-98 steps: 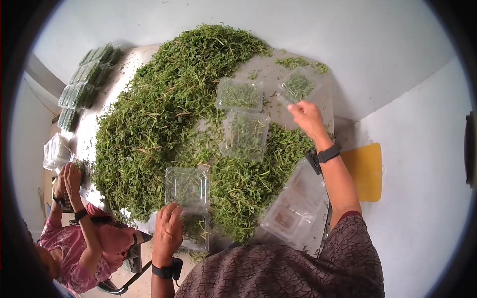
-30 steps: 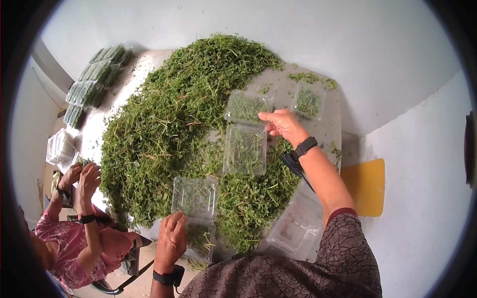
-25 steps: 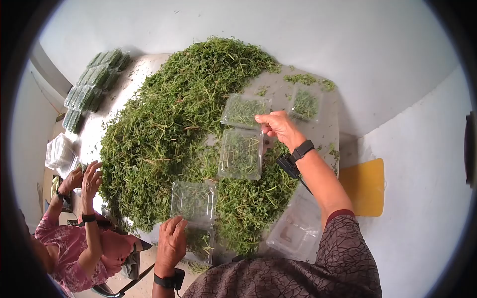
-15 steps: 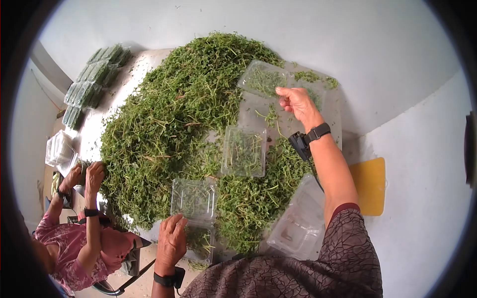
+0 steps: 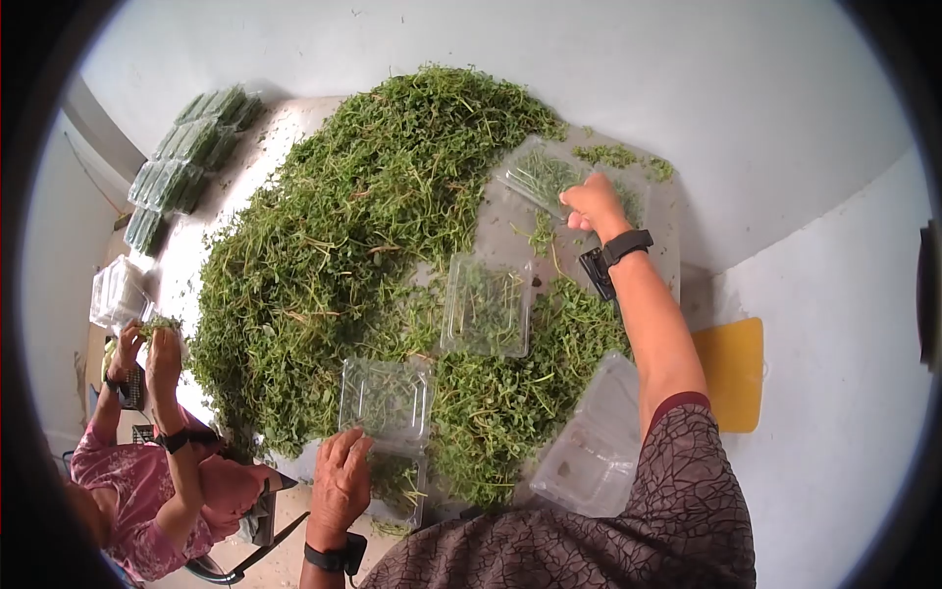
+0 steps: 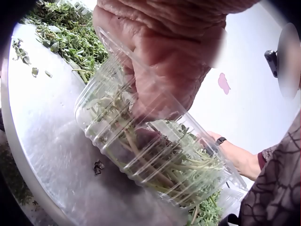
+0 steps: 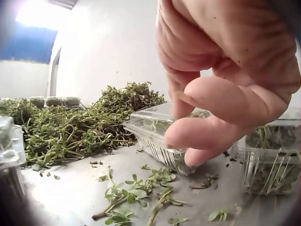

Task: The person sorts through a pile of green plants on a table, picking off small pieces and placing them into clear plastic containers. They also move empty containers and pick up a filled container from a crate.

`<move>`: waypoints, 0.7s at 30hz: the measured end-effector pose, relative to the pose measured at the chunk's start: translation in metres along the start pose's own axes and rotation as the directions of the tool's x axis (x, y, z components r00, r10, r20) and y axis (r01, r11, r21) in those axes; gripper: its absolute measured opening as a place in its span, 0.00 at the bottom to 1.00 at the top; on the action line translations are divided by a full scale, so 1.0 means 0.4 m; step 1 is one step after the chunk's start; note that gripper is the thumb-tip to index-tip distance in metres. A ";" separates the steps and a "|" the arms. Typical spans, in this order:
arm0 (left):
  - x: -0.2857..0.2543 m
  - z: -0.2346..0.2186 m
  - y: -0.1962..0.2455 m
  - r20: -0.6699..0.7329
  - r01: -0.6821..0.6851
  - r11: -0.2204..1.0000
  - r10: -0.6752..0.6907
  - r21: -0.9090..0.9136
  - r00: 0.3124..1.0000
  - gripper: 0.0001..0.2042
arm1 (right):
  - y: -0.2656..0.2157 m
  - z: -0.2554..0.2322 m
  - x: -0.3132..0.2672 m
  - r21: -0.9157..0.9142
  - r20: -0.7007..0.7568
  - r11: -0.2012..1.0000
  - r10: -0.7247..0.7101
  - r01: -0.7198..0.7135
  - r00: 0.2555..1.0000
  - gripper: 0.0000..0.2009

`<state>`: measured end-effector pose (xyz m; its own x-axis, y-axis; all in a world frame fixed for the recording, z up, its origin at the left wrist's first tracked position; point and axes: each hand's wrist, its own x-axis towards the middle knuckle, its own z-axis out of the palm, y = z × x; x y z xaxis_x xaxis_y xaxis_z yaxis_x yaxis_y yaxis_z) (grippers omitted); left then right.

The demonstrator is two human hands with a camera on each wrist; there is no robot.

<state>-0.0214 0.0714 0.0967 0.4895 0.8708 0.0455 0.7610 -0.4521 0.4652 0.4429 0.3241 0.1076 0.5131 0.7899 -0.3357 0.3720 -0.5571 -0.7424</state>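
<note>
My right hand (image 5: 594,201), at the table's far right, holds the near corner of a clear plastic clamshell box (image 5: 538,171) of green stems. In the right wrist view its fingers (image 7: 211,127) curl at the lidded box (image 7: 157,148), which stands on the table, slightly angled. My left hand (image 5: 341,481) grips the left side of another clamshell box (image 5: 400,481) near the table's front edge. That box's lid (image 5: 386,401) lies folded back. In the left wrist view the fingers reach over the rim into the tub (image 6: 155,165), among the leafy stems; their tips are hidden.
A big heap of leafy greens (image 5: 324,226) covers the table's middle and left. A filled clamshell (image 5: 486,306) lies centre; another (image 7: 273,160) stands right of my right hand. Unfilled clamshells (image 5: 589,442) lie front right. Another person (image 5: 147,461) works at left near stacked packed boxes (image 5: 186,157).
My right hand has moved the clamshell box from beside the centre one to the far right, beside another filled box. The left hand stays at its box. The other person's hands have shifted.
</note>
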 end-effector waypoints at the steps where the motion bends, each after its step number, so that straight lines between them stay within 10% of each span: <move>1: 0.000 -0.001 0.001 0.002 0.002 1.000 -0.002 -0.009 1.000 0.25 | -0.006 0.001 -0.002 -0.366 -0.122 0.919 -0.201 0.144 0.972 0.16; 2: -0.001 -0.001 0.002 0.004 0.000 1.000 0.000 -0.008 1.000 0.25 | -0.009 0.003 -0.005 -0.691 -0.160 0.694 -0.419 0.202 0.894 0.18; 6: 0.000 0.000 0.002 0.006 0.009 1.000 -0.009 -0.010 1.000 0.25 | -0.077 0.027 -0.071 -0.678 -0.074 0.697 -0.382 0.234 0.921 0.31; 8: -0.005 0.000 -0.002 0.011 0.001 1.000 -0.001 -0.004 1.000 0.25 | -0.054 0.054 -0.067 -0.814 0.054 0.408 -0.657 0.414 0.752 0.39; 11: 0.005 -0.004 0.009 0.000 0.011 1.000 -0.011 -0.005 1.000 0.22 | -0.072 0.055 -0.056 -0.768 0.206 0.500 -0.397 0.400 0.894 0.41; 21: 0.002 0.000 -0.001 0.031 0.007 1.000 -0.008 0.012 0.999 0.25 | 0.018 -0.002 -0.041 -0.694 0.298 0.486 -0.477 0.531 0.827 0.35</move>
<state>-0.0215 0.0724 0.0966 0.4964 0.8680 0.0147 0.7698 -0.4480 0.4546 0.4377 0.3070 0.1083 0.0159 0.9953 -0.0960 0.9901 -0.0291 -0.1370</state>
